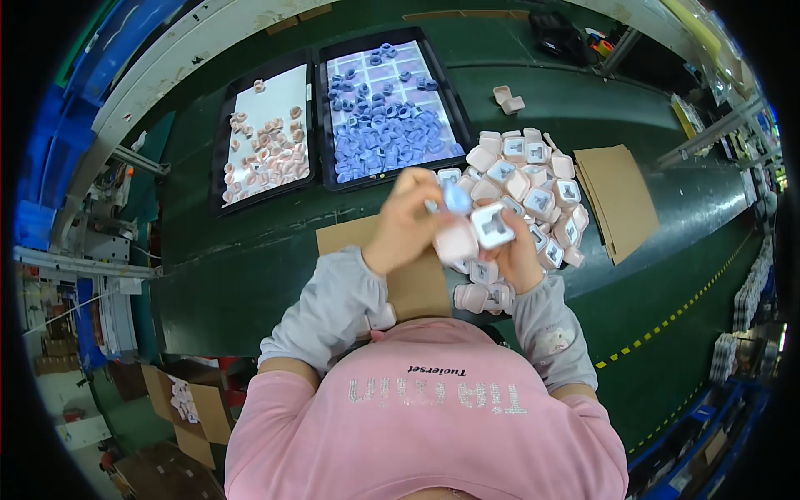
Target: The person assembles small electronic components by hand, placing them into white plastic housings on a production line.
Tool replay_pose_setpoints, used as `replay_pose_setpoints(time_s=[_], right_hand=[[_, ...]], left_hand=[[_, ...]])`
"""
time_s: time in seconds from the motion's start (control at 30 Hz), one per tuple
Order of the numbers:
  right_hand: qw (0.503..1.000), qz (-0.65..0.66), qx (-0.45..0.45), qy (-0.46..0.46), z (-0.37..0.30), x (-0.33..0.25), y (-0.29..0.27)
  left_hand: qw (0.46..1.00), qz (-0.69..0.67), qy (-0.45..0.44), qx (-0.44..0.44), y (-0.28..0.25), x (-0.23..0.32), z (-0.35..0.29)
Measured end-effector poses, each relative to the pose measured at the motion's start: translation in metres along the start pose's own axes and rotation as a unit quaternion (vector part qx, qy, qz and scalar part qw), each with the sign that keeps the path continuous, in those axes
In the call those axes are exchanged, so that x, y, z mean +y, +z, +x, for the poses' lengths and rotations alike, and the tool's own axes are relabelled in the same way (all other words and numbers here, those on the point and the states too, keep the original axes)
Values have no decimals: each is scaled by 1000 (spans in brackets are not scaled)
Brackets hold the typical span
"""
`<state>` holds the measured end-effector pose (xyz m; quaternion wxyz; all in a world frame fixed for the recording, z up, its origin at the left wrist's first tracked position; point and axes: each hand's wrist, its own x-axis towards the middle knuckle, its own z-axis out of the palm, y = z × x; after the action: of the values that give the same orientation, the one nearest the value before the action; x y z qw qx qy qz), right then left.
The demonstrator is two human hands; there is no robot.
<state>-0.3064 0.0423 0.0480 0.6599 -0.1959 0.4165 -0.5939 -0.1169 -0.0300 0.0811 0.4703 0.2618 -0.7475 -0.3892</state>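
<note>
My left hand (402,223) pinches a small blue ring-shaped piece (456,198), blurred by motion, just above an open pink case. My right hand (521,257) grips that small hinged case (492,225); its white insert with a dark recess faces up, and its pink lid (456,243) hangs open toward the left hand. A heap of similar pink cases (533,179), many open, lies beyond and right of my hands. Several more cases (483,296) sit close to my body. Similar blue pieces (392,137) fill part of a black tray (454,112) farther off.
Left of that tray, another black tray (218,171) holds small pink pieces (275,158). Cardboard sheets (621,200) lie right of the heap, and more cardboard (417,292) lies under my hands. One open case (508,100) stands apart on the green table (250,267).
</note>
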Motion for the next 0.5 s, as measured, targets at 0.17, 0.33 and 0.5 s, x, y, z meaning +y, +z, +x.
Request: replay_pose_setpoints(time_s=[0.17, 0.33, 0.5], right_hand=[[937, -211, 189, -203, 36, -37, -42], [861, -398, 269, -169, 55, -65, -95], [728, -568, 249, -292, 36, -49, -79]], left_hand=[[974, 22, -188, 122, -44, -77, 25], [940, 249, -53, -227, -51, -65, -5], [768, 325, -69, -548, -43, -30, -130]])
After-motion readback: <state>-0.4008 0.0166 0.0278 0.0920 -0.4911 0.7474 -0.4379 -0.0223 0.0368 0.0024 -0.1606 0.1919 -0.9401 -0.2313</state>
